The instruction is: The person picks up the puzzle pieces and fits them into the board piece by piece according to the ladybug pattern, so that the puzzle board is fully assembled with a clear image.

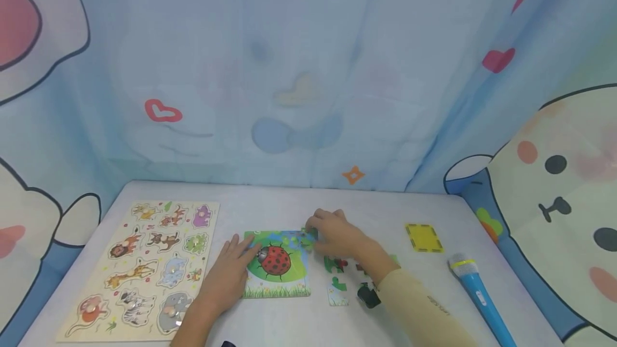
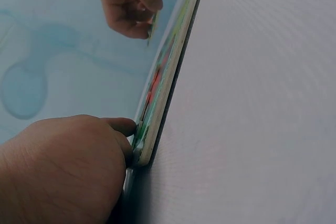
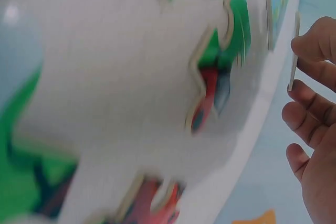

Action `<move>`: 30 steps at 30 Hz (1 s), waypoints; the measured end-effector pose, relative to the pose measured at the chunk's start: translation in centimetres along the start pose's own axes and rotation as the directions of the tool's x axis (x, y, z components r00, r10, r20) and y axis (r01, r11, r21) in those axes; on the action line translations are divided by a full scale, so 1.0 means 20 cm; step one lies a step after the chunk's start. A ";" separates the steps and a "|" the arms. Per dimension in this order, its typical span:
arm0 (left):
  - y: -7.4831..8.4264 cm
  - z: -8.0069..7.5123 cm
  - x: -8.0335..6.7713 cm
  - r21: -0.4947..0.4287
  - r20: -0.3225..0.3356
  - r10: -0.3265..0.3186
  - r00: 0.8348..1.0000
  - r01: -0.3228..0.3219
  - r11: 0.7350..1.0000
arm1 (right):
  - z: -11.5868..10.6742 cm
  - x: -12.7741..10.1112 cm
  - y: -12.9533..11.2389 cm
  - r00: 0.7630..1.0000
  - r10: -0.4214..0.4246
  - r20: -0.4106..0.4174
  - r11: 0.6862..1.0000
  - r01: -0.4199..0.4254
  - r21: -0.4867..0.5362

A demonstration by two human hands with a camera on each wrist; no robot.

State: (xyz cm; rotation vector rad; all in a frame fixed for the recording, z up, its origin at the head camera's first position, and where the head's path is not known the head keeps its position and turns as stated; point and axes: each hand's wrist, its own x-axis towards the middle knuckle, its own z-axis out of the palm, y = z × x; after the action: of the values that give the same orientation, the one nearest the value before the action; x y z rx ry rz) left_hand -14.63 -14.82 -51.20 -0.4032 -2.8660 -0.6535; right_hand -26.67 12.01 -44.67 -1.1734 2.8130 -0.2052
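Observation:
A square ladybug puzzle board (image 1: 276, 289) lies flat in the middle of the table. My left hand (image 1: 232, 268) rests at its left side, fingers extended and fingertips on the board's edge. In the left wrist view, that hand (image 2: 68, 166) touches the board's corner (image 2: 152, 145). Over the upper right corner, my right hand (image 1: 339, 234) pinches a puzzle piece (image 1: 308, 237). The right wrist view has this piece (image 3: 295, 59) edge-on between thumb and fingertips. Loose puzzle pieces lie right of the board, including a grass-printed one (image 1: 338, 298) and a green-and-red one (image 1: 332, 265).
A wooden animal peg puzzle (image 1: 113, 296) covers the table's left side. To the right are a yellow square tile (image 1: 424, 238) and a blue toy microphone (image 1: 484, 299). A dark loose piece (image 1: 368, 296) lies by the right forearm. A printed curtain (image 1: 299, 42) hangs behind the table.

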 end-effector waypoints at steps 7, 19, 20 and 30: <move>0.00 0.00 0.00 -0.001 -0.002 0.002 1.000 -0.002 1.000 | 0.05 0.06 -0.08 0.999 -0.047 0.021 0.999 0.047 0.007; 0.00 0.00 0.00 0.009 -0.004 0.013 1.000 -0.013 1.000 | 0.09 0.11 -0.11 0.998 -0.052 0.046 0.999 0.052 0.007; 0.00 0.00 0.00 0.011 -0.004 0.014 1.000 -0.014 1.000 | 0.09 0.11 -0.11 0.998 -0.048 0.050 0.999 0.047 0.015; 0.00 0.00 0.00 0.019 -0.005 0.014 1.000 -0.014 1.000 | 0.07 0.12 -0.13 0.996 -0.043 0.082 0.997 0.037 0.066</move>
State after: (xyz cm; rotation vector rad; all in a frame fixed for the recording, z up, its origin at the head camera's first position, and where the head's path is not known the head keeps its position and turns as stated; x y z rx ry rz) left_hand -14.63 -14.89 -51.17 -0.4178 -2.8597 -0.6236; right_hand -26.30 8.40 -45.63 -1.1964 2.6921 -0.2415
